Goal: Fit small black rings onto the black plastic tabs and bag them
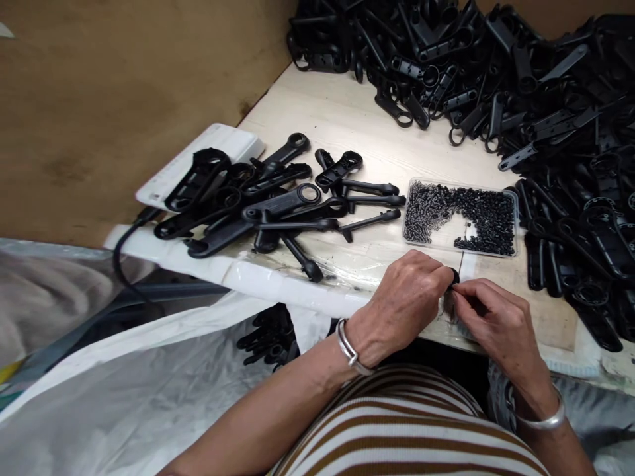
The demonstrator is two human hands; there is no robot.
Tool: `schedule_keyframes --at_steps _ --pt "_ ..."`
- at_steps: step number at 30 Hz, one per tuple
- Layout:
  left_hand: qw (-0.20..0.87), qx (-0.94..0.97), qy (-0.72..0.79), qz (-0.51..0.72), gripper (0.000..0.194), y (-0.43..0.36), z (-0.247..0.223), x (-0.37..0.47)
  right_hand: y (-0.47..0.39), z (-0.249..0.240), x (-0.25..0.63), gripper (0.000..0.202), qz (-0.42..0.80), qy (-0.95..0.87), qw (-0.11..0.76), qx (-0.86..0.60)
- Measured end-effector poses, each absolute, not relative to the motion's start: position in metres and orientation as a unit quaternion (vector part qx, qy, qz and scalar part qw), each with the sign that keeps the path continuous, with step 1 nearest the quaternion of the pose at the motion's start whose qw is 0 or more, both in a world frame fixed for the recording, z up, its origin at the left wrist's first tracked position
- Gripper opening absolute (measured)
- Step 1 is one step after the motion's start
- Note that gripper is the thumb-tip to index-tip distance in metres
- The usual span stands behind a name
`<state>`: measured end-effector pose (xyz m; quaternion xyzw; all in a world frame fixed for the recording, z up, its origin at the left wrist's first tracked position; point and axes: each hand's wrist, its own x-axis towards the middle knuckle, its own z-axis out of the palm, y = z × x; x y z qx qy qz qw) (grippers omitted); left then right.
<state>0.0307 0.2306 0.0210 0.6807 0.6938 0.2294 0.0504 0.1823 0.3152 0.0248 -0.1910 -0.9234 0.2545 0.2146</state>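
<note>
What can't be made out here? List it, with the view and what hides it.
All in the head view:
Black part: mostly covered by the left hand.
Whether the right hand pinches anything: its fingers hide that.
Small black pieces in the clear tray: too small to tell their shape.
Heap of black levers: cut off by the top and right edges.

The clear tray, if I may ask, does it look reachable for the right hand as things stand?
Probably yes: the clear tray lies just beyond the right hand, and nothing visible stands between them, though that hand seems occupied at the black part in the left hand.
</note>
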Motion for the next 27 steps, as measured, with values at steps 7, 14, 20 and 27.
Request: schedule_keyframes --at_steps 7,14,20,27 --pt "0.045 0.689 0.691 0.213 0.027 0.232 0.022 0.033 0.316 0.022 0.184 0.015 0.27 -0.917 0.208 -0.207" --pt "0.025 0.695 0.689 0.205 0.029 0.233 0.023 0.034 0.316 0.02 0.185 0.013 0.275 -0.916 0.203 -0.212" --pt "0.077 0.679 0.699 0.212 0.026 0.228 0.024 0.031 0.315 0.02 0.185 0.015 0.272 -0.914 0.203 -0.224" --pt "0.077 0.642 0.703 0.295 0.011 0.199 0.023 0.02 0.318 0.017 0.186 0.013 0.28 -0.905 0.208 -0.244"
